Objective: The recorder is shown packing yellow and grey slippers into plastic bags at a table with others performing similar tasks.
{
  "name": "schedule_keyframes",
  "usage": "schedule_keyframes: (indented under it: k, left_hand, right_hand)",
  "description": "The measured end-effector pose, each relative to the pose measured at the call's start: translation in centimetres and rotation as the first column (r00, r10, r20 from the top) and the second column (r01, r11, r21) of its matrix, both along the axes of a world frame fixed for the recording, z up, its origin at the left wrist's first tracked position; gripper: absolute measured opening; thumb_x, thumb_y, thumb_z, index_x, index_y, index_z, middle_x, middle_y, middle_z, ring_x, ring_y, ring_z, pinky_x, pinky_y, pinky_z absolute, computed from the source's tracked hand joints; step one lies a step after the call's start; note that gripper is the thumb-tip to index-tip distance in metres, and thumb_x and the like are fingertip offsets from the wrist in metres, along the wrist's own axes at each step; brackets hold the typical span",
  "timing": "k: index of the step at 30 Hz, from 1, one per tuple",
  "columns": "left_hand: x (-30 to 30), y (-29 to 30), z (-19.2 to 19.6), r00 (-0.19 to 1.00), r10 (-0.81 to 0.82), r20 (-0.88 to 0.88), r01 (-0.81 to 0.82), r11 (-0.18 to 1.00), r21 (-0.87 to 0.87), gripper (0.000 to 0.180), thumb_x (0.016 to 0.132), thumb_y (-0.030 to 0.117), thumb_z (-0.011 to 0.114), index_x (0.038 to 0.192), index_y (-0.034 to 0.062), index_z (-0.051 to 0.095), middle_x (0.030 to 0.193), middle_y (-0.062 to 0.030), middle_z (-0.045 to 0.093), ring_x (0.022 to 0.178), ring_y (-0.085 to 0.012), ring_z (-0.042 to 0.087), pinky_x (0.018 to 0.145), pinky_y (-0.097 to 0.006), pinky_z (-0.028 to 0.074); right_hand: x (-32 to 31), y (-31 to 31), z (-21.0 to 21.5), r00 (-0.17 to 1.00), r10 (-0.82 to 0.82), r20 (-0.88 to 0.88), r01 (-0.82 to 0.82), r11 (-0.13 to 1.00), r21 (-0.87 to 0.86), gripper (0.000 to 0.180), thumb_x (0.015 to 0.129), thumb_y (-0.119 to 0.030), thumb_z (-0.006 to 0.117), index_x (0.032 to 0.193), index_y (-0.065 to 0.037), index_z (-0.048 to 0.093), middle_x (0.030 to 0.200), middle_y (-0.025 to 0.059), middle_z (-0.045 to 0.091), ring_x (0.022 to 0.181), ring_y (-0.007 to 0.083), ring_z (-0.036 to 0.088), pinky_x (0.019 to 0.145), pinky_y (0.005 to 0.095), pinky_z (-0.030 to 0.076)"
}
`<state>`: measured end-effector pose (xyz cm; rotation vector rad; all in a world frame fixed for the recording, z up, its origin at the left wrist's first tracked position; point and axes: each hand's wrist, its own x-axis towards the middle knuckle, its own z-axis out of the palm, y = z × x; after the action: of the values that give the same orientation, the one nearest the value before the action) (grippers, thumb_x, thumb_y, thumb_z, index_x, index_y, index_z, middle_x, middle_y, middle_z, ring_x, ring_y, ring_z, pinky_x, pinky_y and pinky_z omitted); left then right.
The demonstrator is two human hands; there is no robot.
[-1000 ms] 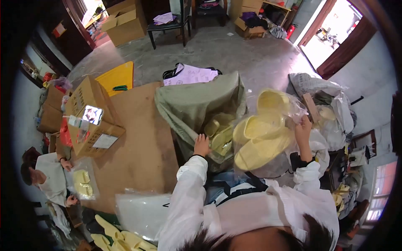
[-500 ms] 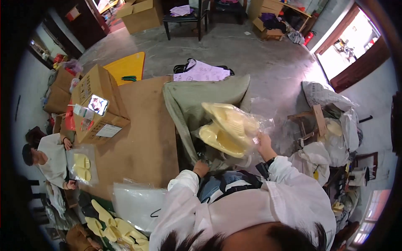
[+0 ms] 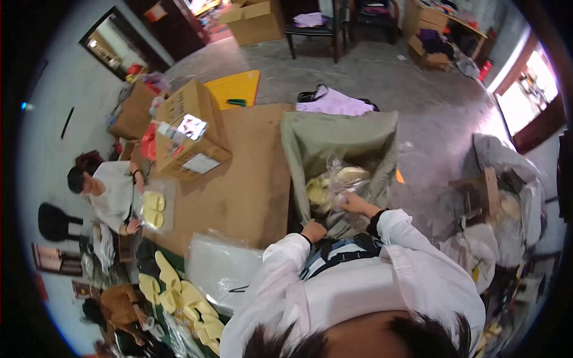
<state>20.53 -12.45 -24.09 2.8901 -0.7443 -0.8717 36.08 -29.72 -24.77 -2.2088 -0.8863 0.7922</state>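
Lowering the bagged slippers (image 3: 336, 184) into the sack (image 3: 340, 143) is where I find things now: half a second ago the right hand (image 3: 352, 203) had that clear bag raised above the sack's mouth, and now the bag sits down inside, resting on the yellow pairs already there. My right hand is closed on the bag's near end, fingers curled into the plastic, so I read it as not yet let go. The slippers lie just beyond that grip, farther into the sack and a little to its left.

The left hand (image 3: 313, 230) is clamped on the sack's near rim, on my side of the bag and below the right-hand grip; it has stayed on that rim through all three pictures, keeping the mouth open.

To me the drop means this bag is as good as packed; what remains is to release it.

Left of both grips, across the brown table (image 3: 250, 179), stands a cardboard box (image 3: 191, 131). Nearer me on that side lies a stack of clear bags (image 3: 221, 268), and past it loose yellow slippers (image 3: 179, 295). A co-worker (image 3: 104, 188) at the table's far left handles another bagged pair (image 3: 153, 209).
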Motion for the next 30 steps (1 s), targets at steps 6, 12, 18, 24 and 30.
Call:
schedule_keyframes:
  k: [6, 12, 18, 24, 30]
  left_hand:
    - [-1.3, 0.7, -0.3, 0.995, 0.092, -0.023, -0.089, 0.992, 0.087, 0.015, 0.076, 0.018, 0.054, 0.08, 0.0174, 0.068, 0.082, -0.002, 0.067, 0.083, -0.0227, 0.063, 0.08, -0.039, 0.041]
    - [-2.0, 0.2, -2.1, 0.984, 0.127, 0.123, -0.136, 0.988, 0.068, 0.016, 0.076, 0.02, 0.052, 0.076, 0.0186, 0.068, 0.075, -0.0023, 0.065, 0.079, -0.0207, 0.062, 0.077, -0.035, 0.039]
    - [-3.4, 0.1, -1.8, 0.949, 0.194, 0.247, -0.208, 0.977, 0.034, 0.018, 0.076, 0.016, 0.052, 0.076, 0.0135, 0.07, 0.078, -0.0056, 0.067, 0.081, -0.0206, 0.063, 0.079, -0.036, 0.041]
    - [-4.7, 4.2, 5.5, 0.663, 0.464, 0.587, -0.319, 0.885, -0.339, 0.013, 0.074, 0.016, 0.052, 0.08, 0.0135, 0.063, 0.081, -0.007, 0.058, 0.083, -0.024, 0.056, 0.082, -0.038, 0.039]
    - [-17.0, 11.9, 9.4, -0.158, 0.94, 0.304, -0.738, 0.092, -0.669, 0.034, 0.075, 0.01, 0.053, 0.109, 0.0113, 0.056, 0.103, -0.0161, 0.054, 0.094, -0.0345, 0.052, 0.079, -0.044, 0.042]
  right_hand:
    - [-2.3, -3.2, -3.7, 0.844, 0.417, -0.337, -0.533, 0.72, -0.444, 0.067, 0.074, -0.054, 0.059, 0.123, -0.008, 0.049, 0.123, 0.0141, 0.052, 0.114, 0.0306, 0.048, 0.09, 0.0394, 0.039]
    - [-2.3, -3.8, -1.3, 0.824, 0.515, -0.235, -0.565, 0.722, -0.398, 0.07, 0.073, -0.039, 0.063, 0.132, -0.011, 0.038, 0.126, 0.0132, 0.05, 0.111, 0.0249, 0.049, 0.09, 0.033, 0.038]
    - [-2.0, -3.3, -0.7, 0.83, 0.504, -0.238, -0.54, 0.832, -0.123, 0.035, 0.068, -0.024, 0.062, 0.101, -0.011, 0.065, 0.094, 0.0075, 0.065, 0.089, 0.0192, 0.06, 0.077, 0.0306, 0.045]
    - [0.3, 1.0, -0.5, 0.289, 0.876, -0.385, -0.928, 0.157, -0.339, 0.023, 0.078, -0.029, 0.061, 0.086, -0.009, 0.068, 0.087, 0.0059, 0.066, 0.078, 0.0205, 0.06, 0.071, 0.0344, 0.047]
    - [-9.3, 19.6, 7.7, 0.521, 0.619, -0.588, -0.832, 0.214, -0.512, 0.025, 0.084, -0.03, 0.052, 0.088, -0.01, 0.067, 0.076, 0.003, 0.064, 0.064, 0.0126, 0.058, 0.054, 0.028, 0.045]
